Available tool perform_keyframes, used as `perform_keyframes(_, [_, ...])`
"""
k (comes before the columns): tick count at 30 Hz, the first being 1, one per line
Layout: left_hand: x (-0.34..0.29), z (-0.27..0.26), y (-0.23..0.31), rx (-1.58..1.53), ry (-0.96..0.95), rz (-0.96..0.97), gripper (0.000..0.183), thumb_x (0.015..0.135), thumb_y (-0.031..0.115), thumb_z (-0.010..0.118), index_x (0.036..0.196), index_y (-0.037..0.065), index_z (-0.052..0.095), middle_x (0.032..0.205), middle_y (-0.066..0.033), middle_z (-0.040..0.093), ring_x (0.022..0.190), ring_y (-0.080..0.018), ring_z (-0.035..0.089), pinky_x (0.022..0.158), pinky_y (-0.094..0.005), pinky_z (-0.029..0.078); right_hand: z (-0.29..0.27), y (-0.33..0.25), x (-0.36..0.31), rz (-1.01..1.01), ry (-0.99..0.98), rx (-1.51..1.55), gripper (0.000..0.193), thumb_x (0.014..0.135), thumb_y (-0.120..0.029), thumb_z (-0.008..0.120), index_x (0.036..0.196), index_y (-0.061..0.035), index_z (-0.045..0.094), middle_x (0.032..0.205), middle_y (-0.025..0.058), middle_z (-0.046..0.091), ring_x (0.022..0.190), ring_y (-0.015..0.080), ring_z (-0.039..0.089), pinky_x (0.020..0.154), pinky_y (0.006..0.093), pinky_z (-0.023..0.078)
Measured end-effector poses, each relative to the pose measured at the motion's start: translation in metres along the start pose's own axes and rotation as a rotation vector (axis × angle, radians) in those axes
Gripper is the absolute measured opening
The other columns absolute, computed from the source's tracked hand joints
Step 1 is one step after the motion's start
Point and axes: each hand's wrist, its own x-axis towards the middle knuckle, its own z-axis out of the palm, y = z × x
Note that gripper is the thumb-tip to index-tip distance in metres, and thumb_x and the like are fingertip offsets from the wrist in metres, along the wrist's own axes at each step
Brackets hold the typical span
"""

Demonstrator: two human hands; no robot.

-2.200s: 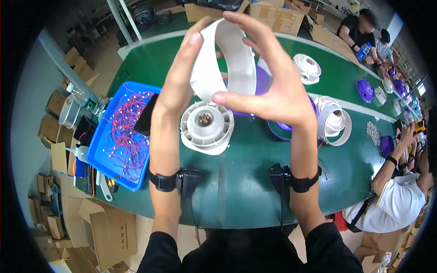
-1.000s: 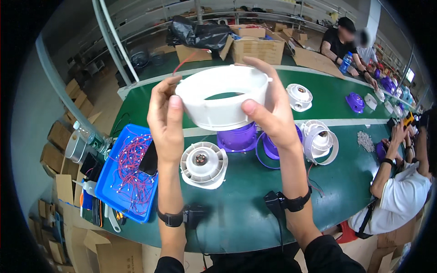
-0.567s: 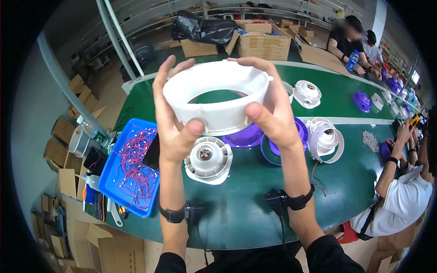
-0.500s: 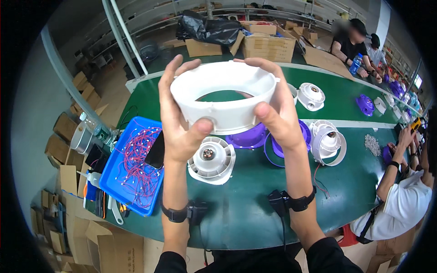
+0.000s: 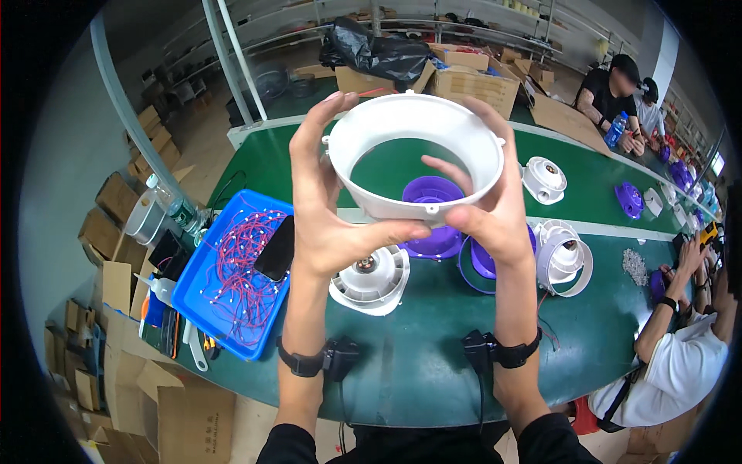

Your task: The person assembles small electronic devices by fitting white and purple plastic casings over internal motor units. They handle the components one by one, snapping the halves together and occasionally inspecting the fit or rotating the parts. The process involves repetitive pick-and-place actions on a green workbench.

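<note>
Raised over the green table is a white, funnel-like plastic ring point(image 5: 417, 124) with small tabs on its rim. My left hand point(image 5: 321, 220) grips its left side, thumb along the near lower edge. On the opposite side my right hand point(image 5: 502, 224) holds it too, its thumb almost meeting the left one. Through the opening part of a purple plastic housing point(image 5: 431, 188) shows. Beneath my left hand lies a white finned motor housing point(image 5: 375, 286), partly covered. Behind my right forearm sits another purple part point(image 5: 481, 263). Right of it stands a white housing with a ring point(image 5: 558, 255).
On the left a blue tray point(image 5: 226, 340) holds red wires point(image 5: 239, 271) and a black phone point(image 5: 276, 249). A bottle point(image 5: 171, 205) stands beside it. Another white housing point(image 5: 544, 180) rests beyond the divider. Small metal parts point(image 5: 635, 267) lie near a co-worker in white point(image 5: 665, 363).
The ring has tipped so its opening faces me more, and both thumbs have come together along its near edge. My view has shifted slightly.
</note>
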Motion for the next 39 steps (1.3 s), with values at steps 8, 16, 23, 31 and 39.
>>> perform_keyframes(8, [0.002,-0.009,-0.003,0.153,-0.082,0.056,0.141,0.049,0.043,0.101,0.158,0.001,0.022,0.161,-0.0247,0.027,0.141,-0.0360,0.046,0.115,-0.0477,0.043,-0.008,0.000,-0.002,-0.096,-0.055,-0.071,0.108,0.057,-0.027,0.100,0.143,-0.0057,0.038,0.145,0.0174,0.047,0.136,0.0289,0.049,0.112,0.0465,0.044])
perform_keyframes(16, [0.000,-0.002,0.001,0.026,-0.028,-0.060,0.093,0.082,0.038,0.082,0.154,0.002,0.034,0.149,-0.0198,0.046,0.132,-0.0325,0.053,0.110,-0.0472,0.045,-0.015,0.009,-0.004,0.047,0.079,0.078,0.082,0.087,-0.063,0.069,0.138,-0.0033,0.044,0.131,0.0156,0.055,0.127,0.0271,0.057,0.111,0.0431,0.046])
perform_keyframes(23, [0.000,0.002,0.004,0.130,0.140,-0.124,0.066,0.082,0.022,0.083,0.138,0.000,0.055,0.128,-0.0132,0.058,0.112,-0.0238,0.061,0.089,-0.0374,0.058,-0.007,0.010,-0.003,0.178,0.200,0.237,0.067,0.100,-0.058,0.055,0.138,-0.0033,0.048,0.135,0.0135,0.058,0.128,0.0246,0.058,0.110,0.0423,0.045])
perform_keyframes(31, [0.003,-0.012,0.006,0.491,-0.012,0.031,0.061,0.077,0.010,0.084,0.133,0.005,0.059,0.100,-0.0093,0.063,0.088,-0.0163,0.062,0.072,-0.0325,0.056,-0.009,0.006,-0.001,0.270,0.156,0.146,0.077,0.104,-0.063,0.040,0.148,0.0001,0.043,0.145,0.0224,0.055,0.133,0.0352,0.056,0.108,0.0558,0.046])
perform_keyframes(39, [0.004,-0.016,0.011,0.588,0.221,-0.070,0.033,0.092,0.006,0.073,0.124,0.002,0.067,0.072,-0.0021,0.061,0.059,-0.0065,0.057,0.054,-0.0239,0.046,-0.003,0.001,-0.002,0.564,-0.040,-0.022,0.086,0.104,-0.068,0.027,0.154,0.0014,0.032,0.094,0.0164,0.070,0.063,0.0227,0.067,0.061,0.0333,0.055])
